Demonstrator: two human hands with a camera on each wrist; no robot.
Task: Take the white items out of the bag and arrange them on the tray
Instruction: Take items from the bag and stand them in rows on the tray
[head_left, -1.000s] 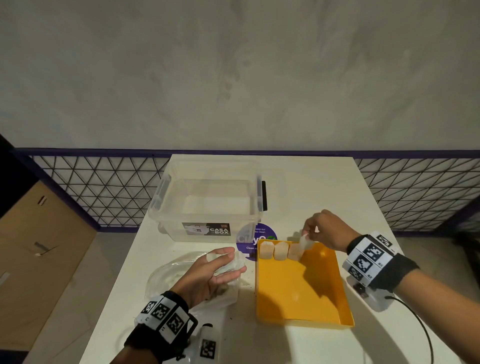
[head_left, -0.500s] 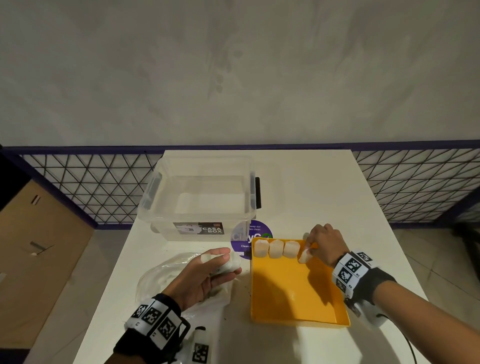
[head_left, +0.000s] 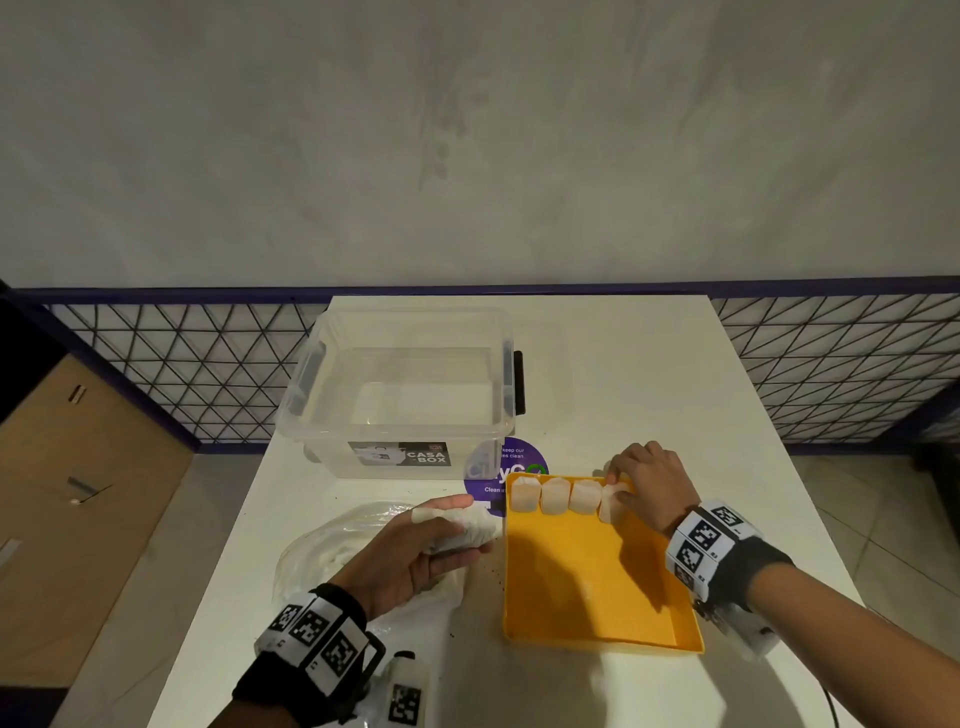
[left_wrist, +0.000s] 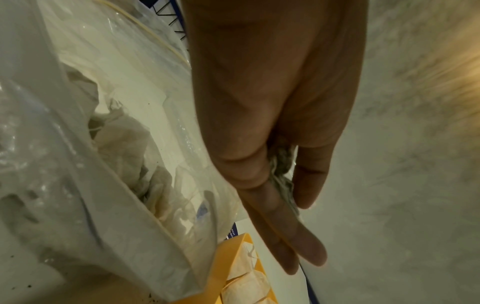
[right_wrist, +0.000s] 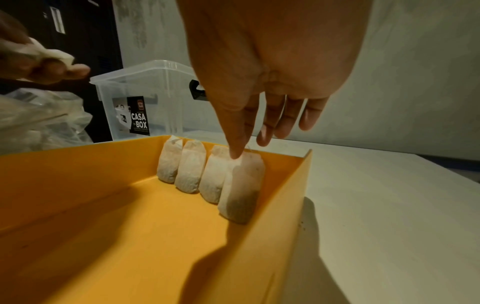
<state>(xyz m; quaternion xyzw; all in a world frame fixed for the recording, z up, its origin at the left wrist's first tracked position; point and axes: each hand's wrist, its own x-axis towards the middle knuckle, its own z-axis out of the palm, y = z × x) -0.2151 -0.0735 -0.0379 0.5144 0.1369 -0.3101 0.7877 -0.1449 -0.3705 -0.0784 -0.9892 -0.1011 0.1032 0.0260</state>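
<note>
Standing four white tea bags (right_wrist: 207, 173) in a row along the far wall of the yellow tray (head_left: 587, 587), our right hand (head_left: 649, 486) steadies the fourth with straightened fingers. Our left hand (head_left: 415, 551) has its grip curled round another white bag (head_left: 467, 530) above the clear plastic bag (left_wrist: 85, 144) on the table (head_left: 649, 364). We judge the job barely begun: more remain inside.

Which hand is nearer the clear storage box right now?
Left, narrowly. The left hand holds a sachet just in front of the box; the right hand sits off its front-right corner, at the tray.
</note>
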